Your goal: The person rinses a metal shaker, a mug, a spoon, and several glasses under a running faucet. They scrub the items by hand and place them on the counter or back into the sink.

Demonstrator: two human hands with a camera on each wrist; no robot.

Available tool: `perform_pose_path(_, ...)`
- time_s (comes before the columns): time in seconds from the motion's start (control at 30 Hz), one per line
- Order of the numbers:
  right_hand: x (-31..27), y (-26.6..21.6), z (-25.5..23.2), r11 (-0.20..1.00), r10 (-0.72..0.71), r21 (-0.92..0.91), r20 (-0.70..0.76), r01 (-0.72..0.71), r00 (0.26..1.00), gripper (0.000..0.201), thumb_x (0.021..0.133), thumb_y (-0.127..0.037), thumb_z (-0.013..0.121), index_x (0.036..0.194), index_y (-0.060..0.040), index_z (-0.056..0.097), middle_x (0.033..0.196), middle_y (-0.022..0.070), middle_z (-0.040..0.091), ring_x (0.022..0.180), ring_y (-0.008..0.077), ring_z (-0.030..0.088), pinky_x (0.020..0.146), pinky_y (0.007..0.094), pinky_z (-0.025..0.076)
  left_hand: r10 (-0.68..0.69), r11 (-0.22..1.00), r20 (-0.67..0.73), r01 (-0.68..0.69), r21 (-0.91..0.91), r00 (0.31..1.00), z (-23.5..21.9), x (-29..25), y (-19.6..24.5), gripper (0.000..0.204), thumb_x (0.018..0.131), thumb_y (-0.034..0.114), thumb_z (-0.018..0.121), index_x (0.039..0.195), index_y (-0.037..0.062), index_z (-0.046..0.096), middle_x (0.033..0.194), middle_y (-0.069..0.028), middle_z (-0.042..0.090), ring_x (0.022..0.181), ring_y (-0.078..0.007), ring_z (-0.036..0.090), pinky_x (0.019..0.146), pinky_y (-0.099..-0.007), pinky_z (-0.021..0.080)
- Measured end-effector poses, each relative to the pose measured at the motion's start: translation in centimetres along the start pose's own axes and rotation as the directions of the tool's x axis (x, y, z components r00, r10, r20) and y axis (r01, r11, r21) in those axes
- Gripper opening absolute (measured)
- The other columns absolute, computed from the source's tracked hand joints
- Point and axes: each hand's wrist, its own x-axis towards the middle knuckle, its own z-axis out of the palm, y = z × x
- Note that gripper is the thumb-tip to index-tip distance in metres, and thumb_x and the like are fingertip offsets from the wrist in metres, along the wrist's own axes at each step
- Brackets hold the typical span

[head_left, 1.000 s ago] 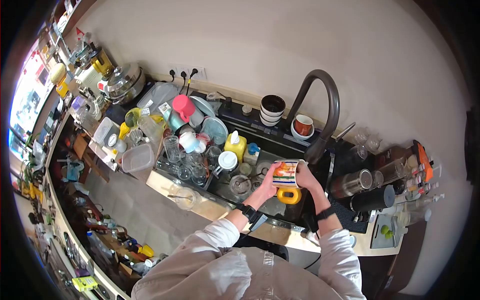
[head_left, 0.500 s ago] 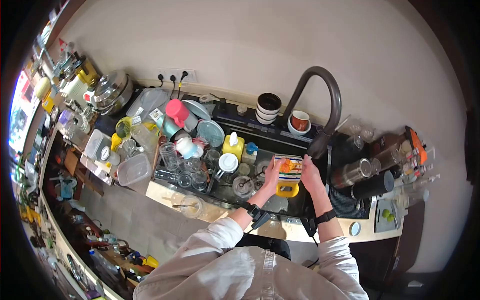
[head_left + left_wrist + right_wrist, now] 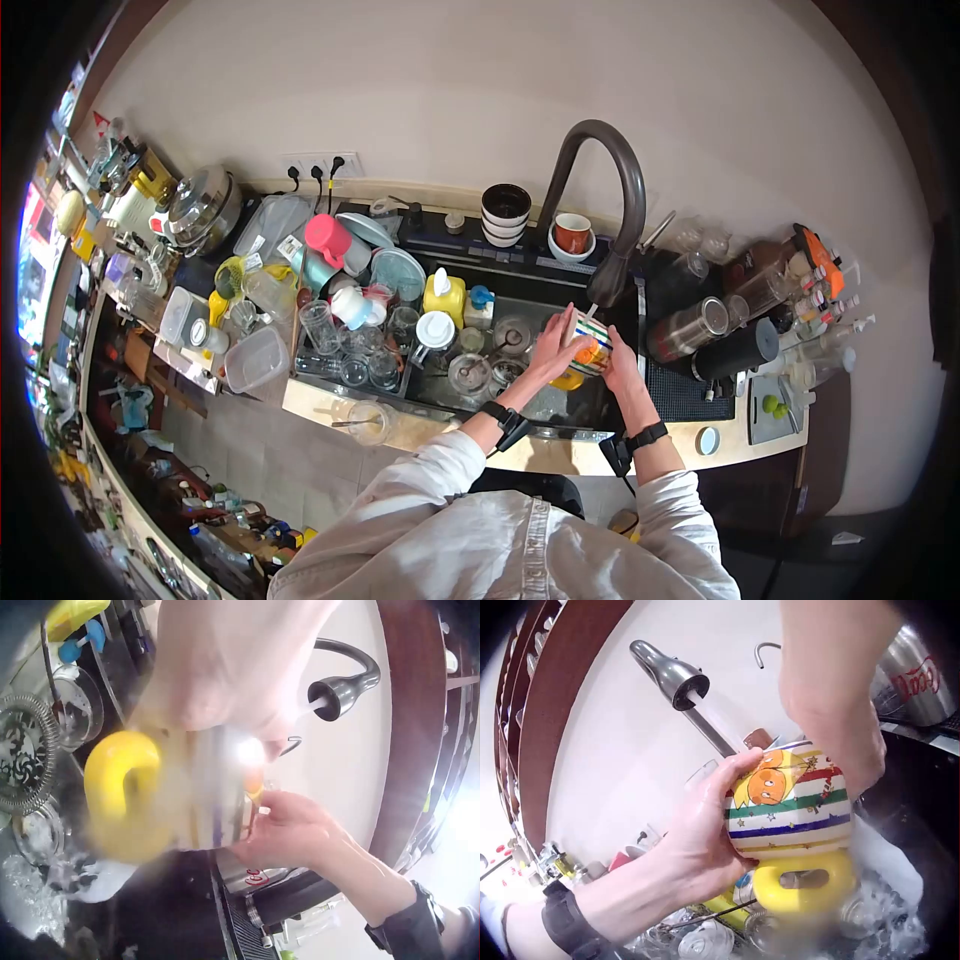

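Striped in red, green, blue and yellow, the mug [image 3: 791, 802] sat between both hands over the sink [image 3: 560, 405], just under the tap spout [image 3: 607, 285], from which a thin stream of water ran down toward the mug's rim. The left hand [image 3: 705, 832] curled round the mug's side from the left, thumb lying up over the printed cartoon face, and carried most of the hold. The right hand [image 3: 620, 365] came in from the opposite side with its fingers bent about the mug's upper edge; whether they reached inside the rim could not be told. The mug lay tilted, its long axis leaning toward the tap and its mouth turned up to the spout, while the thick yellow handle [image 3: 804, 883] hung underneath, clear of both hands. Foam and wet glasses [image 3: 470, 372] lay in the basin directly below. A yellow soap bottle [image 3: 444, 296] stood well apart to the left.
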Motion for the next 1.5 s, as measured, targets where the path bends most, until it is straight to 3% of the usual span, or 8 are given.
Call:
perform_pose_path(0.17,-1.5,0.7,1.3,0.962,-0.256,-0.133,-0.147,0.238,0.955,0.039,0.099,-0.035,0.048,0.110,0.0001,0.062,0.098,0.0092,0.065,0.086,0.0171,0.062,0.078,0.0325,0.050,-0.246,0.965,-0.029,0.242,-0.099,0.969,2.2,1.5,1.2,0.048,0.094,0.037,0.049,0.131,0.0069,0.049,0.113,-0.0230,0.062,0.112,-0.0408,0.055,0.094,-0.0443,0.043)
perform_pose_path(0.3,-3.5,0.5,1.5,0.936,-0.323,-0.193,-0.146,0.293,0.935,0.042,0.100,-0.036,0.046,0.112,0.0014,0.060,0.098,0.0089,0.064,0.085,0.0163,0.060,0.078,0.0317,0.048,0.069,0.975,-0.235,-0.016,0.222,0.969,5.0,1.7,1.7,0.029,0.096,0.021,0.045,0.106,-0.0022,0.059,0.103,-0.0253,0.063,0.096,-0.0444,0.060,0.084,-0.0500,0.048)
perform_pose_path(0.63,-3.9,-0.7,2.0,0.523,-0.525,-0.705,0.176,0.478,0.833,0.047,0.097,-0.040,0.047,0.094,0.0017,0.068,0.075,0.0168,0.066,0.075,0.0253,0.064,0.070,0.0361,0.047,0.080,0.945,0.411,-0.200,0.258,0.908,-0.6,4.4,0.0,0.040,0.095,0.038,0.045,0.113,0.0070,0.063,0.107,-0.0217,0.064,0.102,-0.0397,0.060,0.087,-0.0459,0.048)
perform_pose_path(0.8,-3.0,-2.7,3.5,0.425,-0.437,-0.701,0.395,0.573,0.808,0.051,0.097,-0.042,0.048,0.085,0.0043,0.067,0.064,0.0118,0.064,0.063,0.0142,0.061,0.062,0.0316,0.047,-0.115,0.927,0.595,0.301,-0.223,0.796,-3.2,5.0,0.4,0.041,0.099,0.038,0.044,0.122,0.0067,0.057,0.114,-0.0025,0.063,0.102,-0.0137,0.059,0.090,-0.0317,0.047)
perform_pose_path(1.03,-1.8,-3.5,4.8,0.532,-0.100,-0.586,0.673,0.611,0.733,0.045,0.098,-0.035,0.053,0.088,0.0057,0.068,0.067,0.0012,0.063,0.066,0.0046,0.054,0.059,0.0253,0.046,-0.377,0.499,0.748,0.800,-0.333,0.546,-6.0,3.6,-4.5,0.052,0.090,0.045,0.060,0.127,0.0104,0.054,0.115,-0.0035,0.063,0.103,-0.0157,0.062,0.091,-0.0339,0.049)
perform_pose_path(1.23,0.6,-3.6,4.1,0.513,0.004,-0.715,0.554,0.474,0.832,0.057,0.097,-0.044,0.049,0.082,0.0088,0.065,0.065,0.0054,0.063,0.062,0.0079,0.056,0.057,0.0274,0.046,-0.367,0.690,0.658,0.667,-0.281,0.657,-4.7,2.7,-1.6,0.069,0.081,0.019,0.075,0.137,0.0047,0.037,0.122,-0.0089,0.058,0.107,-0.0163,0.061,0.088,-0.0309,0.052)
perform_pose_path(1.4,2.3,-2.9,4.3,0.135,-0.131,-0.884,0.433,0.449,0.892,0.051,0.093,-0.043,0.047,0.095,0.0037,0.068,0.095,0.0286,0.065,0.097,0.0431,0.061,0.084,0.0473,0.050,-0.206,0.944,0.238,0.129,0.303,0.949,-0.8,1.8,2.4,0.090,0.057,0.039,0.083,0.129,0.0005,0.045,0.117,-0.0177,0.061,0.106,-0.0318,0.062,0.090,-0.0400,0.049)
perform_pose_path(1.5,1.8,-3.0,5.0,0.161,-0.129,-0.935,0.298,0.317,0.946,0.045,0.092,-0.039,0.049,0.096,0.0025,0.068,0.092,0.0242,0.068,0.088,0.0392,0.066,0.079,0.0457,0.051,-0.155,0.932,0.119,0.106,0.346,0.981,0.8,1.4,2.5,0.098,0.051,0.042,0.083,0.130,-0.0006,0.043,0.120,-0.0208,0.058,0.110,-0.0370,0.058,0.092,-0.0444,0.048)
